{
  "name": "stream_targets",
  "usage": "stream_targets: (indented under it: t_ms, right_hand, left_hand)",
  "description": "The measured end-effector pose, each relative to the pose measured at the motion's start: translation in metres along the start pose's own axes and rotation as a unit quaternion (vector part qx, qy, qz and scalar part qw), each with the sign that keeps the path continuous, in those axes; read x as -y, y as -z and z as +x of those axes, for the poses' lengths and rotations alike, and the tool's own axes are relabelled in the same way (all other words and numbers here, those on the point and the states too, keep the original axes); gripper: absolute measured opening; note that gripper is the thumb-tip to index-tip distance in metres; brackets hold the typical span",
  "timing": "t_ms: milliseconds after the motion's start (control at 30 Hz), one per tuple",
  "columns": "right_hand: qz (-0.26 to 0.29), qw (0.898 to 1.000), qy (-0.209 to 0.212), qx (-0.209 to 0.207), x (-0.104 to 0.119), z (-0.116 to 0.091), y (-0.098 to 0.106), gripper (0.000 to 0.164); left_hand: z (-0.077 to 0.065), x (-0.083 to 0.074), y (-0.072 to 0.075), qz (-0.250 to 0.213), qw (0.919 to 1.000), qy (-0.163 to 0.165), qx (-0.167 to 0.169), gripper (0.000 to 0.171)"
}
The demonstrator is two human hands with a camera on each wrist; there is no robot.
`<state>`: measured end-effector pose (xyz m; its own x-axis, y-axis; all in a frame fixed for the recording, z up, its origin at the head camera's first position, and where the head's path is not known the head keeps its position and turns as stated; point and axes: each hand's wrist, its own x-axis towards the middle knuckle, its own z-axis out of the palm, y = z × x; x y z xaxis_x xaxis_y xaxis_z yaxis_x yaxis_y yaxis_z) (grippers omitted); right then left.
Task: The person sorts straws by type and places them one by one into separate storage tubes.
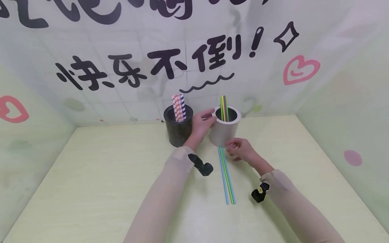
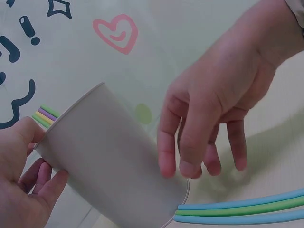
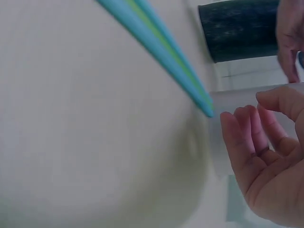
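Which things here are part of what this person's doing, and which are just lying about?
Seemingly in use:
pale grey cup, left hand at its rim
its plain straws
three loose straws
right hand, near the cup's base

Seemingly aside:
black cup
its patterned straws
printed wall

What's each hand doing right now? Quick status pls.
Left hand: touching the pale cup near its rim; whether it's actually gripping can't be told.
Right hand: open, holding nothing, near the cup's base.
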<state>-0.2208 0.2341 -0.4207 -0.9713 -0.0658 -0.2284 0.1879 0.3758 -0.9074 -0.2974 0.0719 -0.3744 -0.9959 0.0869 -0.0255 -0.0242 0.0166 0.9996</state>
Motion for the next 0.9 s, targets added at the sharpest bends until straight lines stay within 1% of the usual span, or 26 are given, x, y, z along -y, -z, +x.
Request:
stream_targets:
  t_ms: [100, 167, 267, 400, 500, 633, 900]
  right_hand:
    - [-0.001, 0.999, -0.039, -0.014, -0.012, 0.004, -0.006, 0.027]
    - [-0.003, 0.998, -0.051, -0.022, -0.018, 0.006, -0.009, 0.027]
    - [-0.008, 0.998, -0.055, -0.030, -0.023, 0.008, -0.013, 0.027]
    - [-0.017, 0.998, -0.043, -0.043, -0.026, 0.009, -0.016, 0.026]
    - [-0.025, 0.997, -0.042, -0.056, -0.026, 0.008, -0.018, 0.025]
    - [-0.033, 0.995, -0.054, -0.071, -0.025, 0.009, -0.021, 0.025]
    - [-0.049, 0.993, -0.060, -0.084, -0.023, 0.009, -0.024, 0.024]
  left_hand:
    - [-0.001, 0.001, 0.000, 0.001, 1.0000, 0.005, 0.002, 0.036]
    - [-0.002, 0.001, 0.000, 0.003, 1.0000, 0.008, 0.003, 0.036]
    - [-0.002, 0.000, 0.000, 0.004, 0.9999, 0.010, 0.005, 0.036]
    - [-0.001, -0.001, 0.000, 0.003, 0.9999, 0.011, 0.006, 0.037]
    - [0.000, -0.001, 0.000, 0.004, 0.9999, 0.013, 0.008, 0.037]
    - [-0.001, -0.002, 0.000, 0.002, 0.9999, 0.014, 0.008, 0.037]
    - [-0.002, -0.003, 0.000, -0.001, 0.9999, 0.012, 0.008, 0.036]
